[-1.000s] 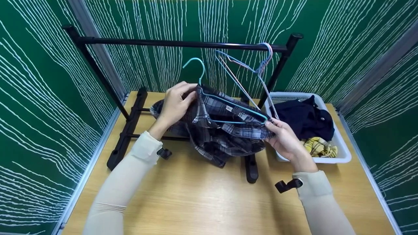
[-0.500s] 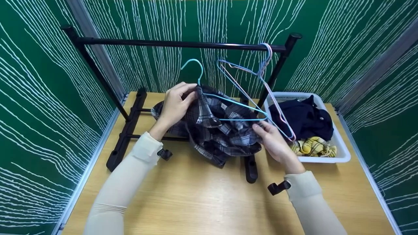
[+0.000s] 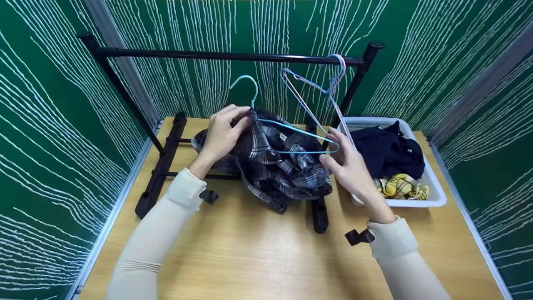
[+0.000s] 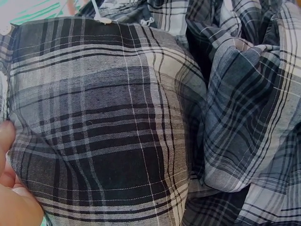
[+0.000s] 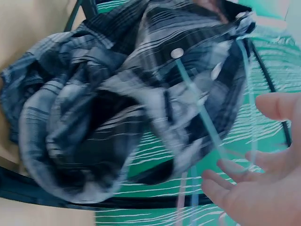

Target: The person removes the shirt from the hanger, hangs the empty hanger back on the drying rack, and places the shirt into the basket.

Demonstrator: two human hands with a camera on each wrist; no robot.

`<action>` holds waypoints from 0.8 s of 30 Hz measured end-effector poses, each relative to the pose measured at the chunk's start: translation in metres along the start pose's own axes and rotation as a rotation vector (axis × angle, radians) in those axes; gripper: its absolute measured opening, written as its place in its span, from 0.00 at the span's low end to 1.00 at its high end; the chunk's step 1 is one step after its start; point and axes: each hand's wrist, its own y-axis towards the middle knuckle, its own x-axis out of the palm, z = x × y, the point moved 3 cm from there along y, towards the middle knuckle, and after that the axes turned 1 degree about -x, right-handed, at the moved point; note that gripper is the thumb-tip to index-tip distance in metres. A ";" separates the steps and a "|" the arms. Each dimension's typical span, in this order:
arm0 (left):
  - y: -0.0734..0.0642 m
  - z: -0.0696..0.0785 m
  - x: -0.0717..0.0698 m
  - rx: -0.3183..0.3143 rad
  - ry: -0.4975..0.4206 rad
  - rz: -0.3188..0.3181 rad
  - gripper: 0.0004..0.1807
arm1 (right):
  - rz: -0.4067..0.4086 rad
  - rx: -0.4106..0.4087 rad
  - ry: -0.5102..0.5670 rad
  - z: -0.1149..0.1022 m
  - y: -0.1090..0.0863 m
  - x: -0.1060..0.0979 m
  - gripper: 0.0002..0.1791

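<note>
My left hand (image 3: 225,131) pinches a dark plaid shirt (image 3: 287,175) at its collar, just below the hook of a turquoise hanger (image 3: 305,132). The hanger's left part is inside the shirt; its right end sticks out bare above the cloth. Around that end my right hand (image 3: 347,166) is spread, thumb apart from the fingers, with no cloth in it. In the right wrist view the hanger's end overlaps the fingertips (image 5: 225,181). Shirt fabric (image 4: 94,103) fills most of the left wrist view, a bit of the hand showing at the left edge.
A black garment rack (image 3: 216,54) stands behind the hands. Blue and pink hangers (image 3: 332,89) hang at its right end, close behind the right hand. A white basket (image 3: 437,193) at right holds dark navy clothing (image 3: 385,150) and yellow plaid cloth (image 3: 402,187) on the wooden table (image 3: 258,258).
My right hand has let go of the shirt's right side, which has sagged off the hanger's end, and moved up to that end. The rack's hangers have swung. The left hand keeps its place.
</note>
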 end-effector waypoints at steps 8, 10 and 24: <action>0.000 0.005 0.003 0.009 0.017 -0.022 0.13 | 0.050 -0.311 -0.258 -0.029 0.015 -0.003 0.26; 0.000 0.006 0.004 0.008 0.024 -0.029 0.13 | 0.037 -0.327 -0.281 -0.033 0.019 -0.001 0.23; -0.002 0.011 0.013 0.000 -0.001 -0.104 0.14 | -0.058 -0.301 -0.277 -0.038 0.030 0.020 0.09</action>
